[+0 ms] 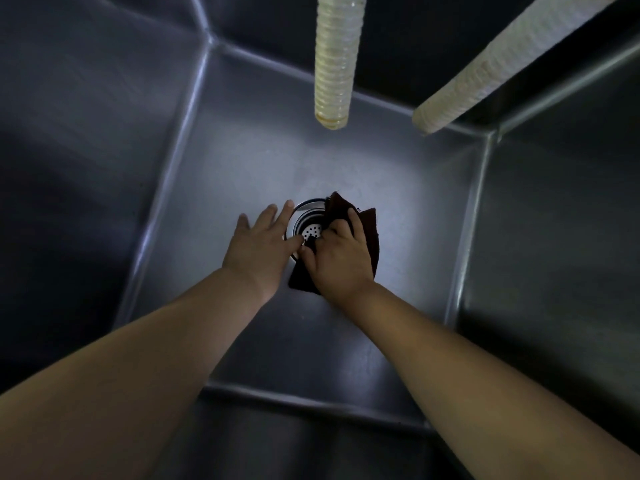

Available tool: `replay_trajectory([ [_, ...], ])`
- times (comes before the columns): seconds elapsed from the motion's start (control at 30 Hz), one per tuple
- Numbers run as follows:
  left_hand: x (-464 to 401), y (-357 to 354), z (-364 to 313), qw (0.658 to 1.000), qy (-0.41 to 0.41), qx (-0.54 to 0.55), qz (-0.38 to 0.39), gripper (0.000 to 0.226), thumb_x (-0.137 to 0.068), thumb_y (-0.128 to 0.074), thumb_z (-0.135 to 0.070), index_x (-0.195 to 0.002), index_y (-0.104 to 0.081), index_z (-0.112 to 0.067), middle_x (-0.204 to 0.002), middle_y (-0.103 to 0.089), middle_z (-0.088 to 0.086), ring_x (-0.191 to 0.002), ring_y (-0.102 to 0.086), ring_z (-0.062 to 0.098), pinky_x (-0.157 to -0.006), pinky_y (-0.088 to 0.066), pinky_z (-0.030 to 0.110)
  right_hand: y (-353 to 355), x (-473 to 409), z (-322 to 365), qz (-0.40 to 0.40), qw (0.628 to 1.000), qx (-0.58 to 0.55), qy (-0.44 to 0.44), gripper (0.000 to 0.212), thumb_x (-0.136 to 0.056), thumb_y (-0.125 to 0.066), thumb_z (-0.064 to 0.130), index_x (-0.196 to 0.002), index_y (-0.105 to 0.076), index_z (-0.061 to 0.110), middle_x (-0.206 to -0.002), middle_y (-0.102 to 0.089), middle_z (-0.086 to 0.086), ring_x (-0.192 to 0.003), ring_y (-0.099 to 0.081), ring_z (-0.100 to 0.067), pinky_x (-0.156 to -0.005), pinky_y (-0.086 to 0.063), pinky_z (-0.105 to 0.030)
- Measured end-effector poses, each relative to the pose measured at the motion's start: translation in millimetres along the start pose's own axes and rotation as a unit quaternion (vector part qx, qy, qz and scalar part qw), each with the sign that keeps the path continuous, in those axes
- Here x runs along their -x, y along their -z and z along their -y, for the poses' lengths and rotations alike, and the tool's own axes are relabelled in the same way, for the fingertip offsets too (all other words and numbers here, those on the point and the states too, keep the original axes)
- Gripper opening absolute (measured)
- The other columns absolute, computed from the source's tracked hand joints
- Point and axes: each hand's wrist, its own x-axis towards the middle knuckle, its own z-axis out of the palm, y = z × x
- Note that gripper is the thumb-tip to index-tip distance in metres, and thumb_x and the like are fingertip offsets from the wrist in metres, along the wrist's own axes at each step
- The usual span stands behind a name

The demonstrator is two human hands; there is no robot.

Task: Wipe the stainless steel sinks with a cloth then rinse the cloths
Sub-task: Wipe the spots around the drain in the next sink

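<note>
I look down into a deep stainless steel sink [249,161]. Its round drain strainer [310,230] sits in the middle of the floor. A dark brown cloth [367,233] lies over the drain's right side. My right hand [341,258] presses on the cloth with its fingers curled into it at the strainer's edge. My left hand [263,240] lies flat on the sink floor just left of the drain, fingers straight and spread, thumb reaching toward the strainer.
Two pale ribbed hoses hang into the sink from above: one [336,64] straight down over the back of the floor, another [491,67] slanting in from the upper right. Steel walls rise steeply on all sides.
</note>
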Motion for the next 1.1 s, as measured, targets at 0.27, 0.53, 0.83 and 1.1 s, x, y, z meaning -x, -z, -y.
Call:
replay_trajectory([
  [0.27, 2.0, 0.0, 0.6, 1.000, -0.003, 0.004, -0.016, 0.092, -0.081, -0.067, -0.020, -0.149, -0.005, -0.033, -0.156, 0.023, 0.007, -0.145, 0.008, 0.028, -0.115, -0.014, 0.050, -8.9, 41.3, -13.5, -0.017, 0.998, -0.028, 0.060, 0.055, -0.093, -0.039, 0.046, -0.137, -0.049, 0.014, -0.141, -0.050, -0.006, -0.134, -0.038, -0.028, -0.118, -0.006, -0.049],
  [0.53, 16.7, -7.9, 10.7, 0.995, 0.082, 0.045, -0.045, 0.131, -0.065, -0.077, -0.049, -0.146, 0.020, -0.014, -0.155, 0.021, 0.013, -0.145, 0.011, 0.030, -0.118, -0.006, 0.048, -18.1, 80.8, -40.0, -0.005, 0.999, 0.010, -0.041, 0.075, -0.088, -0.040, 0.050, -0.149, -0.024, 0.010, -0.156, -0.022, -0.012, -0.145, -0.014, -0.033, -0.116, -0.009, -0.055],
  [0.83, 25.4, -15.7, 17.4, 0.985, 0.132, 0.088, -0.060, 0.126, -0.058, -0.076, -0.059, -0.147, 0.000, -0.015, -0.151, -0.012, 0.010, -0.139, -0.012, 0.027, -0.114, -0.017, 0.044, 7.0, -37.5, -35.5, -0.029, 0.995, 0.014, -0.092, 0.066, -0.094, -0.032, 0.043, -0.152, -0.015, 0.016, -0.159, -0.015, -0.009, -0.146, -0.007, -0.029, -0.117, -0.005, -0.050],
  [1.1, 45.1, 10.2, 68.8, 0.972, 0.190, 0.138, -0.028, 0.050, -0.081, -0.065, -0.019, -0.124, -0.043, -0.009, -0.130, -0.039, 0.009, -0.122, -0.036, 0.029, -0.093, -0.040, 0.038, 11.0, -81.4, 24.2, -0.009, 0.998, 0.023, 0.065, 0.063, -0.094, -0.032, 0.039, -0.152, -0.014, 0.022, -0.160, -0.010, -0.004, -0.147, -0.004, -0.028, -0.117, 0.002, -0.048],
])
